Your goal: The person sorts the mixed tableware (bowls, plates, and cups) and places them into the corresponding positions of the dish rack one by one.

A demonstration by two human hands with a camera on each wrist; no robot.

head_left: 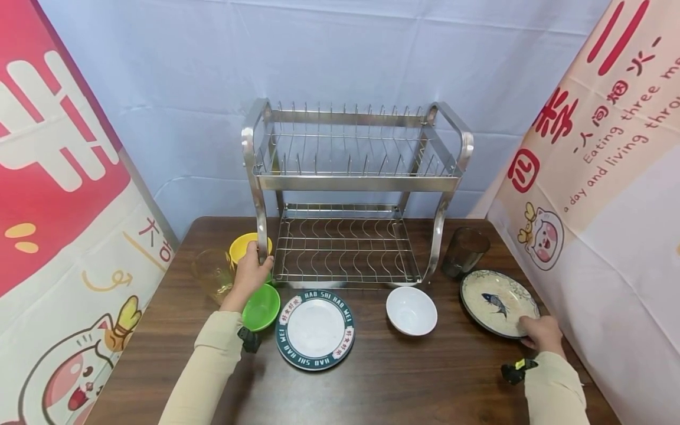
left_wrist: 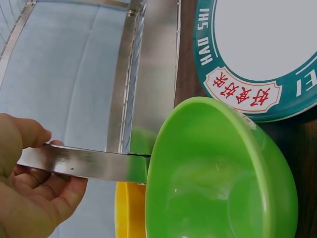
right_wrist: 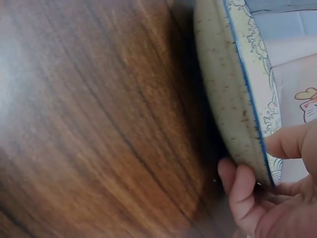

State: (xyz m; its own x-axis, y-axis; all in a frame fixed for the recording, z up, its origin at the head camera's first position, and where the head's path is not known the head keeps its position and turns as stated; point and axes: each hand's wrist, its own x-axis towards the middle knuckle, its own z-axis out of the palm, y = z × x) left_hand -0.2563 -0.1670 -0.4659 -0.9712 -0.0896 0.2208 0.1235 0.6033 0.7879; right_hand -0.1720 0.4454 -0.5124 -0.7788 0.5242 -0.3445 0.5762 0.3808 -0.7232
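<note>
My left hand [head_left: 252, 273] grips the front left upright of a two-tier metal dish rack [head_left: 350, 184]; in the left wrist view the fingers wrap around the flat metal bar [left_wrist: 89, 162]. Close below that hand are a green bowl [head_left: 261, 308] and a yellow bowl [head_left: 244, 247]. At the right, my right hand [head_left: 543, 334] pinches the near right rim of a cream plate [head_left: 491, 295] with a blue fish on it. The thumb lies over the rim and the fingers reach under it, as the right wrist view shows. The plate's underside [right_wrist: 223, 89] faces the wooden table.
A green-rimmed white plate [head_left: 316, 330] and a white bowl [head_left: 411, 311] lie in front of the rack. A dark glass [head_left: 465, 252] stands beyond the fish plate. An amber glass [head_left: 213, 274] is left of the yellow bowl. Printed cloths hang along both sides.
</note>
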